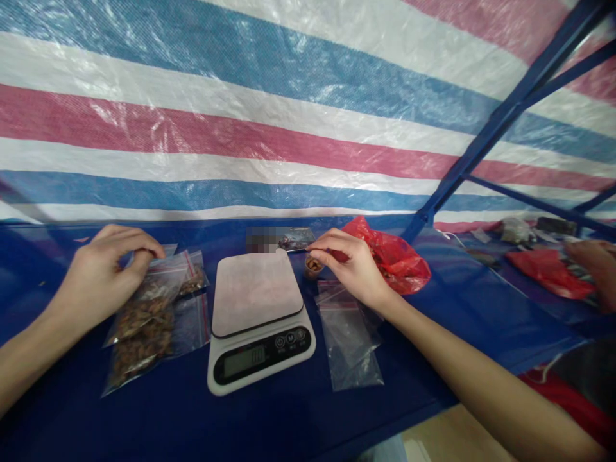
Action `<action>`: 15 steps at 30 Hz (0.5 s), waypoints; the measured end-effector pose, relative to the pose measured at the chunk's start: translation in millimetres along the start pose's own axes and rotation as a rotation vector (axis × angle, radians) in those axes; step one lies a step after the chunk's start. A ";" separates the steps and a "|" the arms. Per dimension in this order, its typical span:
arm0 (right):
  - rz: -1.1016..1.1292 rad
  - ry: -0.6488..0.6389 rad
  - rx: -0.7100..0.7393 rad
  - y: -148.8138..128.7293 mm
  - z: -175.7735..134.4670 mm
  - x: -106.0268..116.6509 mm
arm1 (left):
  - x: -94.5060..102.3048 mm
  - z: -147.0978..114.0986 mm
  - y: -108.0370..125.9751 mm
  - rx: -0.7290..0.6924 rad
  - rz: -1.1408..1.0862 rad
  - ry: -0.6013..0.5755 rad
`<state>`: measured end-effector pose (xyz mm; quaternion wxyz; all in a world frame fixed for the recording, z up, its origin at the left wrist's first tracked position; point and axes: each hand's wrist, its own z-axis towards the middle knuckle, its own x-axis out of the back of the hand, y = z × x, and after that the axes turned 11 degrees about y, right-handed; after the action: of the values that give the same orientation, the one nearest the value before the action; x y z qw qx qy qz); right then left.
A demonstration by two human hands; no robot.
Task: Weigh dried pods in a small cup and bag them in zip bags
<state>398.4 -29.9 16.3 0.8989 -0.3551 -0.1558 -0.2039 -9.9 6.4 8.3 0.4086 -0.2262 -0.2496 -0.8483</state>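
Observation:
My left hand (113, 269) is curled, thumb and fingertips close together, over the upper end of a clear zip bag (144, 333) filled with brown pieces. What is between those fingertips, if anything, I cannot make out. My right hand (353, 263) pinches at the rim of a small clear cup (314, 266) holding brown bits. Between the hands stands a white kitchen scale (260, 298), its plate bare and its display reading about 0.0. Right of the scale, several flat clear zip bags (351, 346) lie below my right wrist. A red plastic bag (399, 260) sits open behind that hand.
Smaller zip bags (192, 282) lie beside the filled one. A dark packet (296, 239) is behind the scale. Striped sheeting (240, 128) and a blue metal frame (500, 122) close off the back. At right, another person's hand (594, 263) is near a second red bag (551, 273).

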 end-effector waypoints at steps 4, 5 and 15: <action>-0.036 0.101 0.006 -5.5 4.8 12.2 | -0.4 0.8 1.1 0.020 0.000 0.009; -0.056 0.133 0.006 -6.2 6.1 15.9 | -0.3 1.2 2.0 0.031 -0.001 0.011; -0.192 -0.156 0.040 13.6 -0.9 19.5 | 1.1 1.1 6.3 0.111 -0.015 0.000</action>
<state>421.9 -26.5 16.1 0.8672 -0.3354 -0.2628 -0.2577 -5.3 3.1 11.2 0.4140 -0.2014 -0.2979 -0.8362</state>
